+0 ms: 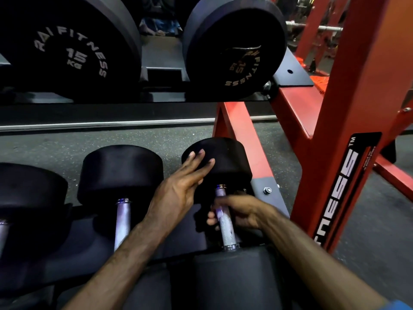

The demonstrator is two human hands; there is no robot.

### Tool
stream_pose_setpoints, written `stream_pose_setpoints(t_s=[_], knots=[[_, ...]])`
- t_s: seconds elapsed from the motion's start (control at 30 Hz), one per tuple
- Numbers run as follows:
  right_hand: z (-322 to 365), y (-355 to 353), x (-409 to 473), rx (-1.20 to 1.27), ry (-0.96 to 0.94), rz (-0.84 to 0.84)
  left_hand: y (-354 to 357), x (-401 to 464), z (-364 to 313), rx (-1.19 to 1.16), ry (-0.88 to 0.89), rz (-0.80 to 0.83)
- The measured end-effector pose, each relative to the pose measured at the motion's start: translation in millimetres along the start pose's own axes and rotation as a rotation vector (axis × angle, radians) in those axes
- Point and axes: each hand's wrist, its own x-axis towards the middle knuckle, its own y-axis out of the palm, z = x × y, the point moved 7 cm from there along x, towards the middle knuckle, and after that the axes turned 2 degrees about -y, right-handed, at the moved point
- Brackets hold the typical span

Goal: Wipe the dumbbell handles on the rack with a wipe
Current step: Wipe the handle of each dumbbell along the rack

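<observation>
Dumbbell handle (225, 227) on the lower rack shelf, rightmost dumbbell; right hand (240, 212) fingers curled round its upper part, wipe not visible, may be hidden under the fingers. Left hand (178, 189) fingers straight, flat on the far head (220, 159), steadying. Best: stroke full length collar to collar, rotate the grip, keep that head braced

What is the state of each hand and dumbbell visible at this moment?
Left hand: fingers straight, resting on the far head of the rightmost lower dumbbell.
Right hand: curled round that dumbbell's handle; blurred, wipe not discernible.
Rightmost lower dumbbell: lying on the lower shelf.
Middle lower dumbbell: on the shelf, untouched, handle bare.
Two upper 15 kg dumbbells: resting on the upper shelf.
</observation>
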Motion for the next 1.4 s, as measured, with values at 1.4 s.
stream_pose_setpoints(t_s=[1.4], knots=[[3.2, -0.4, 1.4, 0.134, -0.069, 0.030, 3.0, -6.9, -7.1, 0.221, 0.068, -0.016]])
